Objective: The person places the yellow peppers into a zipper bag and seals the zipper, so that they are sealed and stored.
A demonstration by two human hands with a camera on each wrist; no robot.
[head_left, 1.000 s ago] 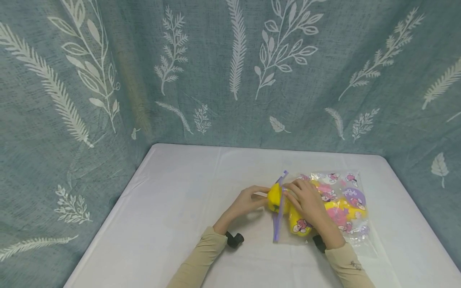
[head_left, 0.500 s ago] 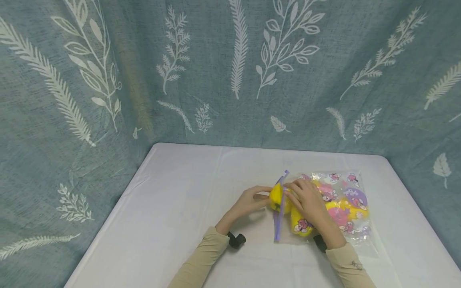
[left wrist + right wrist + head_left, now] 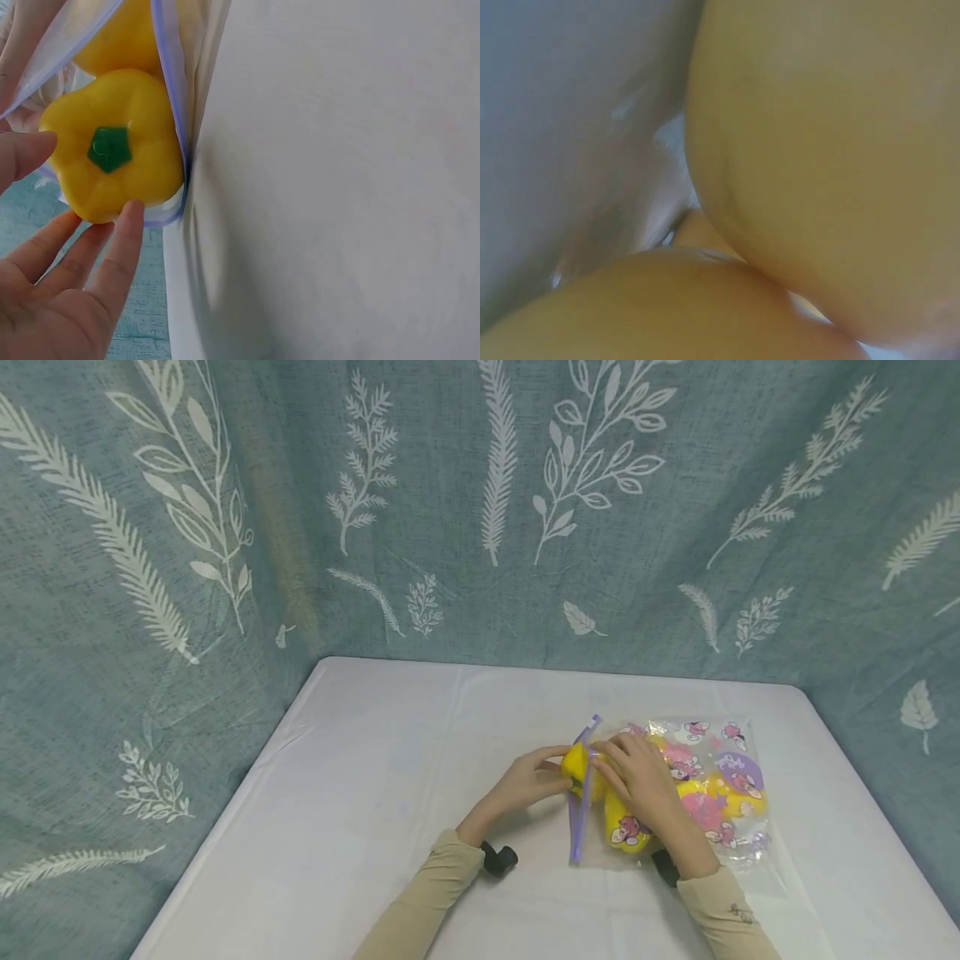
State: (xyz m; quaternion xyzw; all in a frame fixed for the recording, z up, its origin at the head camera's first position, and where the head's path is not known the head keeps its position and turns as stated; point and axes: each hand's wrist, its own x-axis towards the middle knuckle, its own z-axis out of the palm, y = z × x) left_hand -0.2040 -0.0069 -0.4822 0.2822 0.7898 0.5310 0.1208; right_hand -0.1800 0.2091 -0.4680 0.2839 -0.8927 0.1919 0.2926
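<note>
A yellow toy-like bell pepper (image 3: 120,150) with a green stem cap sits in the mouth of a clear zip bag (image 3: 738,735) with purple zip strips and pink cartoon prints. My left hand (image 3: 527,779) holds this pepper from the bag's open side, thumb on one side and fingertips on the other. My right hand (image 3: 637,774) lies over the bag near its mouth and pinches the edge. Behind the first pepper, another yellow rounded piece (image 3: 124,41) shows inside the bag. Large blurred yellow shapes (image 3: 832,165) fill the right wrist view, and the right fingers are hidden there.
The bag lies on the right half of a white-covered table (image 3: 390,735). A blue-green curtain (image 3: 450,510) with white leaf prints hangs behind and to the left. Black wrist cameras (image 3: 498,860) sit under both wrists.
My left hand has shifted slightly right along with its wrist, and its fingers have moved a little around the bell pepper. The right hand and the bag look about the same.
</note>
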